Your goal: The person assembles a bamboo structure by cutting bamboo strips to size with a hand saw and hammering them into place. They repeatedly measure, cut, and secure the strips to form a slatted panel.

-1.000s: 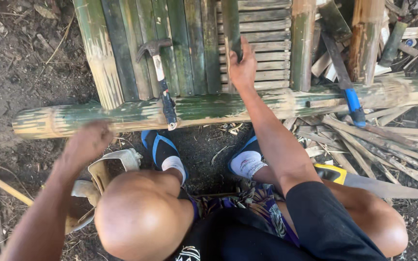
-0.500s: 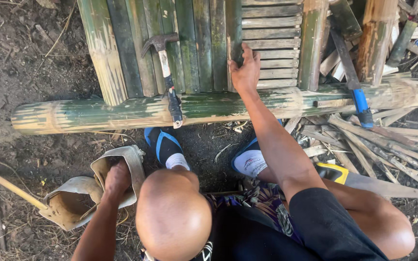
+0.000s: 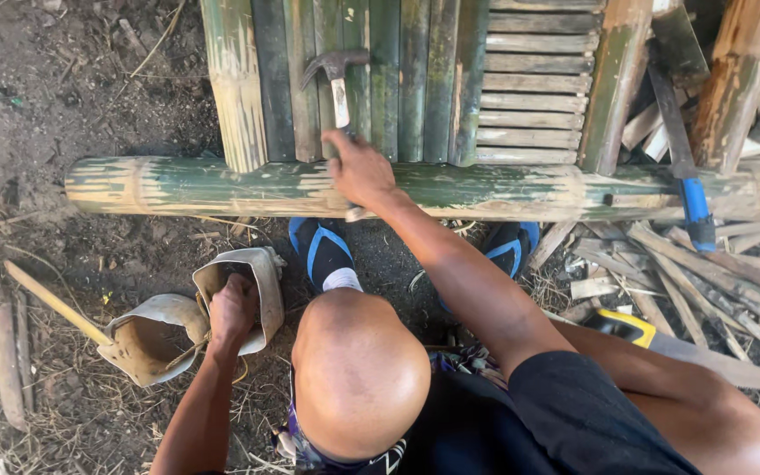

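Bare dark earth ground, strewn with dry straw and chips, filling left half of frame.

Bamboo panel, upper centre: upright green slats side by side, with a section of short horizontal slats to its right.

Thick green bamboo pole, lying horizontally across middle of frame, crossing foot of panel.

Hammer, metal head toward top of frame, pale handle running down over slats to pole; lower part of handle hidden under hand.

Right hand, centre of frame, fingers curled down over hammer handle where it meets pole; closed around it, as far as visible.

Left hand, lower left of centre, fingers bent and tucked into mouth of container; whether anything is gripped inside cannot be told.

Cut plastic container, off-white and dirt-stained, open top, on ground just below pole. Second similar container touching it at left, lying tilted, brown inside.

Thin bamboo stick, lower left, slanting toward second container.

Shaved head, seen from above, bottom centre; dark sleeveless top; bare knee at lower right corner.

Blue-and-black sandals on both feet, just below pole, one left of centre, one right of centre.

Blue-handled tool, upper right, blade pointing up along leaning poles, handle resting over pole.

Heap of split bamboo strips, right side of frame. Yellow-and-black tool handle beside knee, partly hidden.
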